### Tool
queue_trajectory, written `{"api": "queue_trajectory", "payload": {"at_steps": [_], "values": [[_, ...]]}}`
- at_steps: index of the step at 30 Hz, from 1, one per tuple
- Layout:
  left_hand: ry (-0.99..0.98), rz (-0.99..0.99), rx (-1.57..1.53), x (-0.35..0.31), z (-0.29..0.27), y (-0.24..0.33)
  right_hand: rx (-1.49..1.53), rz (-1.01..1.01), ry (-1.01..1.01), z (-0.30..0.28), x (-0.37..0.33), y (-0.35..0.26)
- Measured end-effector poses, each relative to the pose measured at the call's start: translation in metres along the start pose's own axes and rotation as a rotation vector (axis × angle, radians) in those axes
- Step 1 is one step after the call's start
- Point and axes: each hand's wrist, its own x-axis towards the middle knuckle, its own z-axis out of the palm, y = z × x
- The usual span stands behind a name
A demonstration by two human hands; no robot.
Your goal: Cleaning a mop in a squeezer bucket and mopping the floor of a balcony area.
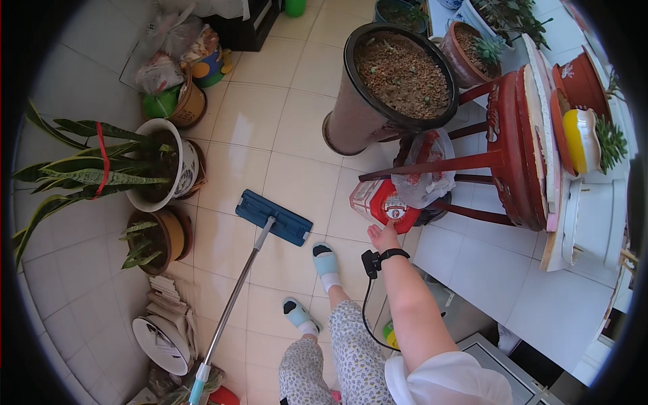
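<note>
My right hand (384, 235) reaches out to the right, its fingers partly stretched toward a red-and-clear plastic container (393, 208). The fingertips are at the container's near edge; whether they press on it is hard to tell. A crumpled clear plastic bag (425, 170) lies against the container, beside the legs of a red wooden stool (503, 152). On the tiles in the middle is a flat mop (273, 217) with a blue head. Its metal pole slants down to a teal grip at the lower left edge. My left hand is out of the picture.
A tall planter (344, 121) filled with soil stands beyond the container. Along the left wall are a potted snake plant (162, 192), a smaller pot (177, 236) and a white basin (158, 344). Potted succulents (584, 142) rest above the stool. A white tiled ledge (493, 277) runs along the right.
</note>
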Motion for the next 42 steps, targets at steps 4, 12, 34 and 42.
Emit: {"api": "queue_trajectory", "payload": {"at_steps": [4,12,34,42], "values": [[0.008,0.029,-0.087,-0.007,-0.012,0.005,0.248,-0.005,-0.031,0.01,0.023,0.004],[-0.05,0.009,0.022,-0.013,-0.012,0.013,0.322,0.083,0.049,0.012,0.032,-0.012],[-0.054,0.046,-0.176,-0.074,0.003,0.055,-0.527,-0.315,0.253,0.095,-0.068,0.071],[-0.334,-0.112,-0.245,-0.116,0.043,0.07,-0.611,-0.256,0.011,0.239,-0.091,0.119]]}}
